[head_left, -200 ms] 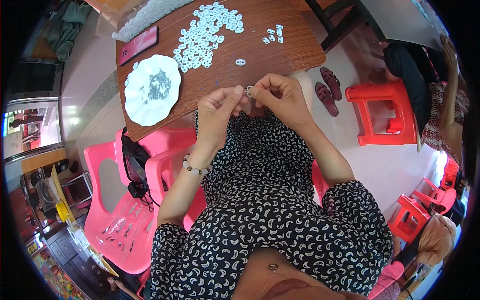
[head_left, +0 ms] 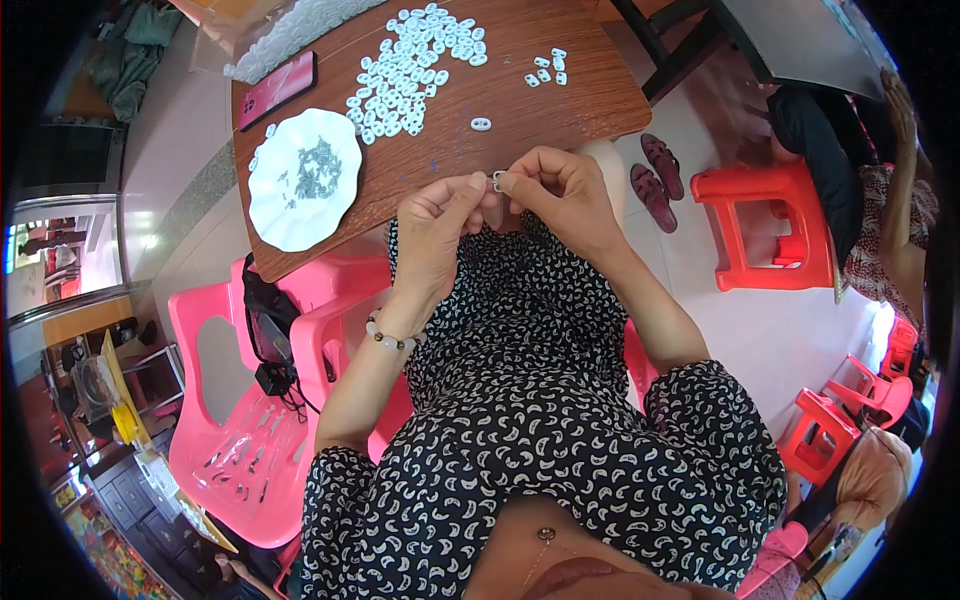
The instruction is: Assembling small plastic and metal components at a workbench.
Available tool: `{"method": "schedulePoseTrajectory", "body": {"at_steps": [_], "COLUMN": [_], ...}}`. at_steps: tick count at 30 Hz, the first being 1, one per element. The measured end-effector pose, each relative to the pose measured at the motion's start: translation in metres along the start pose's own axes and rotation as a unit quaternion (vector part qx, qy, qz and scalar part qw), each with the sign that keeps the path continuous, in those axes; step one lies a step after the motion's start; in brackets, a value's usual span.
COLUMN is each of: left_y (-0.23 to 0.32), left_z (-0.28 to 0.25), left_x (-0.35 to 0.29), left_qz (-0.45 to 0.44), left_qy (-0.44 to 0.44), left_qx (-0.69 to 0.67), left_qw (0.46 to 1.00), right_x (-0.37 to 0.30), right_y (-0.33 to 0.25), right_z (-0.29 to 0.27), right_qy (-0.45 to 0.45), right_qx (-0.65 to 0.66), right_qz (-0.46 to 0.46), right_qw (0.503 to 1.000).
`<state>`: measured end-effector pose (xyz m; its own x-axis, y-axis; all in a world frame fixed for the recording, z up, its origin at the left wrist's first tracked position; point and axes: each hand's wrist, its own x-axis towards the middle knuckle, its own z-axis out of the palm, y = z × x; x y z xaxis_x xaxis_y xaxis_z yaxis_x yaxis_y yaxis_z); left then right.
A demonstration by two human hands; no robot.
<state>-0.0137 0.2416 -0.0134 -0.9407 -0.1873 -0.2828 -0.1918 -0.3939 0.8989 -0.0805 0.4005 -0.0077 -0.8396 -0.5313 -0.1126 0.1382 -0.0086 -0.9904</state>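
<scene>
My left hand (head_left: 437, 222) and my right hand (head_left: 566, 199) meet just in front of the table's near edge. My right thumb and forefinger pinch a small white oval piece with holes (head_left: 496, 181). The left thumb and forefinger are pressed together at its left side; whatever tiny thing they hold is hidden. One like piece (head_left: 481, 124) lies alone on the brown table (head_left: 450, 150) just beyond my hands. Farther back is a big spread of white two-holed pieces (head_left: 400, 80). Several more (head_left: 545, 72) sit apart at the right. A white scalloped plate (head_left: 270, 215) holds small grey bits (head_left: 318, 172).
A pink phone (head_left: 278, 90) lies at the table's back left. To my left stands a pink chair (head_left: 240, 470) with a black bag (head_left: 270, 325) on it. A red stool (head_left: 765, 225) and dark red sandals (head_left: 655, 190) are on the floor at right. Another person sits at far right.
Hardly anything differs. Both hands keep the same pinch on the white piece, with only a very slight shift of the left hand.
</scene>
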Motion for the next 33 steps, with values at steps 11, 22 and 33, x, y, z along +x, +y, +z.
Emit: {"method": "schedulePoseTrajectory", "body": {"at_steps": [11, 22, 33], "left_y": [0.0014, 0.0042, 0.0019], "left_z": [0.0052, 0.0095, 0.0029], "left_x": [-0.0009, -0.0027, -0.0024], "left_qz": [0.025, 0.051, 0.012], "left_qy": [0.009, 0.022, 0.017], "left_qx": [0.014, 0.059, -0.003], "left_qw": [1.0, 0.997, 1.0], "right_x": [-0.0015, 0.0009, 0.0004], "right_y": [-0.0032, -0.0008, -0.003], "right_z": [-0.0007, 0.0004, 0.0], "right_qy": [-0.001, 0.011, 0.011], "right_qx": [-0.028, -0.025, 0.027], "right_qz": [0.004, 0.002, 0.009], "right_qw": [1.0, 1.0, 1.0]}}
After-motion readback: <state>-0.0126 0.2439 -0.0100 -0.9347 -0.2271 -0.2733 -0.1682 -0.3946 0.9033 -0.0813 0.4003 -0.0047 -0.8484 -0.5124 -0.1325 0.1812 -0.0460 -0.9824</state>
